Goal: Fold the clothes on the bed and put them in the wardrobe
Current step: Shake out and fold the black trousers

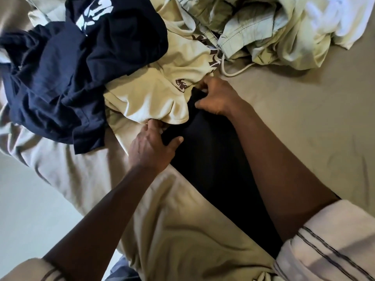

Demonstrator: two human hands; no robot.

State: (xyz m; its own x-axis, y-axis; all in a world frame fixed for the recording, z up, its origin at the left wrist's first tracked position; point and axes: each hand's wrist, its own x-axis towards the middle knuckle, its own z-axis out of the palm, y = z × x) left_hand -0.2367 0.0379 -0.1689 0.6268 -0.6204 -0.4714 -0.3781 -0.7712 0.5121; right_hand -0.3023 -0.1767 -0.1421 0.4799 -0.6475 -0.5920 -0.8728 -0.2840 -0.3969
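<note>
Both hands (left hand [151, 148], right hand [216, 96]) grip black garment [213, 159].

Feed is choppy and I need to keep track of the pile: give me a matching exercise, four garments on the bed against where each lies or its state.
Things:
1. black garment
2. navy garment
3. cream garment
4. pale green garment

Places or states:
A. crumpled at the far right
B. heaped at the left, white print showing
C. gripped by the left hand and right hand, nearest the camera
D. in the middle, hem lying over the black one

Pairs: 1-C, 2-B, 3-D, 4-A
</note>
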